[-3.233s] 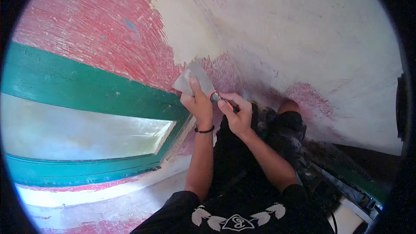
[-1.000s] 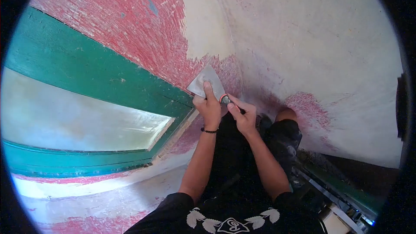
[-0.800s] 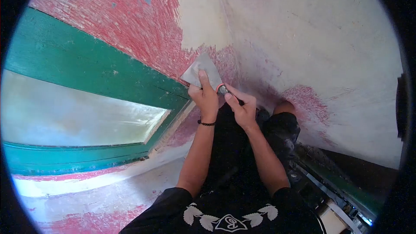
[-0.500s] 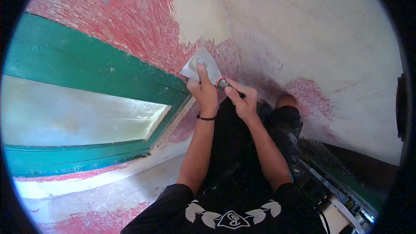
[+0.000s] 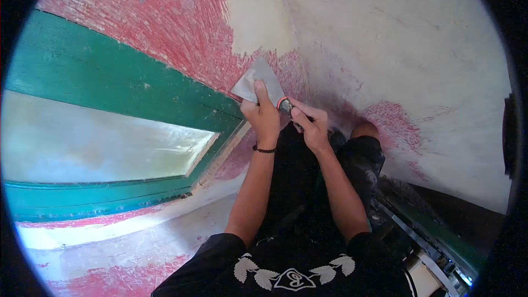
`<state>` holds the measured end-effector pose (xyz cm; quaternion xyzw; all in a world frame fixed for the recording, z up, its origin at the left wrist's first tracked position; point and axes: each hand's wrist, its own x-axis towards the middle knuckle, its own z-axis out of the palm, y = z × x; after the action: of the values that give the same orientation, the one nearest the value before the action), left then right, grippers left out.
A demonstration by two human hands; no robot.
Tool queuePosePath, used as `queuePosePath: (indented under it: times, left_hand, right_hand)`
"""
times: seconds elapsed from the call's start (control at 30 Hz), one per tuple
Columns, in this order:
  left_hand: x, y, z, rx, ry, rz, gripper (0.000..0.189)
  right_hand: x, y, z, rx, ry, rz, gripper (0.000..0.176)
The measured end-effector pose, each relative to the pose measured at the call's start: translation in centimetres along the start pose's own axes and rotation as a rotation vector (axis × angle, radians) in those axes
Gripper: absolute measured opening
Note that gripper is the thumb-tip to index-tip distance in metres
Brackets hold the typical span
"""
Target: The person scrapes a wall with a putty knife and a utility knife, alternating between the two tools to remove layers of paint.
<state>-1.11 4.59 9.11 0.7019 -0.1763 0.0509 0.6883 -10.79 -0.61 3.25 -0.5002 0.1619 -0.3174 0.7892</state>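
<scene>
A putty knife [image 5: 256, 75] with a wide, pale metal blade is held between my two hands in front of the wall. My left hand [image 5: 264, 118] pinches the blade, its thumb lying flat on the upper face and the fingers curled beneath. Around the dark handle, close to its red-edged collar, my right hand [image 5: 312, 126] is closed. Faint grey smears show on the blade. Behind it, the wall has scratched red paint [image 5: 187, 27] and a smooth cream patch [image 5: 256, 11].
A green wooden frame [image 5: 110, 60] with a pale pane [image 5: 99, 140] stands at the left. The cream wall [image 5: 396, 38] continues on the right, with a red patch [image 5: 391, 124] low down. Rails and dark items [image 5: 423, 236] lie at lower right.
The view has shifted slightly, and both hands with the putty knife sit a little further right. A grey smudge beside my left thumb on the blade shows less now.
</scene>
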Motion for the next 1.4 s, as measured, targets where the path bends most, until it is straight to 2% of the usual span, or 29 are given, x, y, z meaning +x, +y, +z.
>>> queuePosePath:
  times: [0.07,0.27,0.37,0.47,0.63,0.77,0.87,1.1,1.17,1.27,1.4]
  left_hand:
    - [-0.4,-2.6,-0.8,0.024,-0.04,-0.05,0.04]
    - [-0.6,-1.3,-0.4,-0.09,-0.002,-0.124,0.04]
    - [-0.8,-0.7,-0.2,-0.043,0.007,-0.098,0.041]
    - [-0.4,-2.7,-0.1,-0.022,0.018,-0.045,0.04]
    - [-0.6,-1.6,0.3,-0.087,0.037,-0.06,0.041]
    - [-0.7,-0.8,0.9,-0.092,0.072,-0.061,0.04]
    - [-0.4,-1.8,1.2,-0.135,0.116,0.015,0.039]
    - [-0.3,-0.6,0.9,-0.037,0.066,0.035,0.039]
    - [0.7,0.1,1.2,0.031,0.044,0.057,0.04]
    - [2.5,2.3,3.2,0.028,0.048,0.201,0.04]
    - [3.0,2.2,3.3,0.056,0.013,0.144,0.041]
  right_hand:
    - [-0.2,1.0,-0.8,-0.058,-0.005,0.0,0.033]
    - [-1.4,-1.1,0.4,-0.126,0.057,0.02,0.032]
    - [-1.2,-1.2,0.1,-0.154,0.052,0.036,0.031]
    - [-0.8,-0.8,0.0,-0.089,0.046,0.03,0.031]
    - [-0.9,-1.0,0.0,-0.071,0.042,0.037,0.032]
    - [-0.7,-0.5,0.0,-0.091,0.051,-0.044,0.031]
    - [-0.9,0.1,0.4,-0.084,0.078,-0.062,0.031]
    - [-1.2,0.3,1.0,0.024,0.08,0.02,0.032]
    - [-0.3,0.4,1.6,0.033,0.145,-0.012,0.033]
    - [1.1,-2.2,2.2,0.076,0.18,-0.007,0.034]
    - [1.6,-3.3,1.7,0.044,0.136,-0.036,0.035]
